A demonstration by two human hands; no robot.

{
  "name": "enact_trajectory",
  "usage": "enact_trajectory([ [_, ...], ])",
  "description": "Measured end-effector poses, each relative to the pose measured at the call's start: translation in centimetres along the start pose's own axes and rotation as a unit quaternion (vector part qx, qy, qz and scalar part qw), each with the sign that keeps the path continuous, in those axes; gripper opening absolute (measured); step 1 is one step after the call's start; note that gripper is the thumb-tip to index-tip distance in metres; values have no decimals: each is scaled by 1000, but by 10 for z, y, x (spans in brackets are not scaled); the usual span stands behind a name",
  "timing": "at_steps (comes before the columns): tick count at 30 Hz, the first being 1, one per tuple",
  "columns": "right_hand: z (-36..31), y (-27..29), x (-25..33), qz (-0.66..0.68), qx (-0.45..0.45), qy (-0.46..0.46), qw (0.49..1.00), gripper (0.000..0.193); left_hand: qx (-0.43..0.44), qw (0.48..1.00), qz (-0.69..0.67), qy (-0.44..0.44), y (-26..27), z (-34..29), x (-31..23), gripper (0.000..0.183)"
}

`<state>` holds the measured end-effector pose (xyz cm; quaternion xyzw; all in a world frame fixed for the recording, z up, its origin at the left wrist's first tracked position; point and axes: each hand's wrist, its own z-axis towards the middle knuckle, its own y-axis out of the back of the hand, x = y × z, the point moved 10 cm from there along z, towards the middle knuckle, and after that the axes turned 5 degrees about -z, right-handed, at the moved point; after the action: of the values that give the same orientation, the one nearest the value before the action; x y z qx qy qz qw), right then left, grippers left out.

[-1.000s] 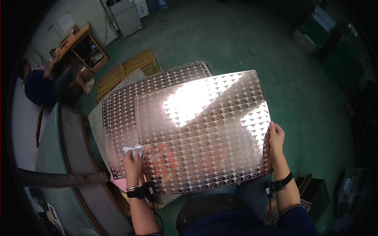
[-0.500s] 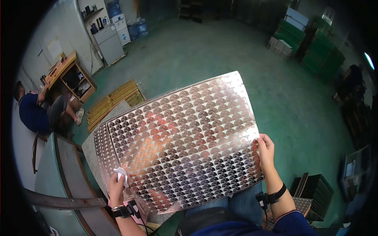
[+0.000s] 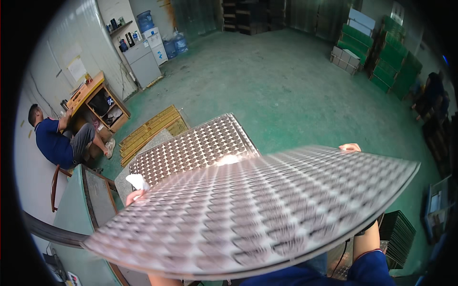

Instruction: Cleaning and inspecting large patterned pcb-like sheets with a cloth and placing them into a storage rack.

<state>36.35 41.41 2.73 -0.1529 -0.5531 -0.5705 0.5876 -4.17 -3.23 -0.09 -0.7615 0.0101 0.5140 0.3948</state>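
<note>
Left hand (image 3: 135, 196) and right hand (image 3: 350, 148) pinch a silvery patterned rectangular sheet (image 3: 257, 209) at nine and two o'clock; best supported evenly.

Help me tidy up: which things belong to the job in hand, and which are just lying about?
Likely in use:
- Held sheet, in right hand
- White wad, in left hand
- Patterned sheet lying behind

Apparently lying about:
- Yellow slatted stack
- Blue water bottles
</note>
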Motion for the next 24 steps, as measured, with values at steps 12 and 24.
enact_trajectory([
  [12,-23,-29,-44,347,-31,-172,921,42,43,998,-22,40,-16,-23,47,49],
  [24,-27,-27,-35,450,78,-197,868,55,54,983,128,118,20,-2,81,37],
])
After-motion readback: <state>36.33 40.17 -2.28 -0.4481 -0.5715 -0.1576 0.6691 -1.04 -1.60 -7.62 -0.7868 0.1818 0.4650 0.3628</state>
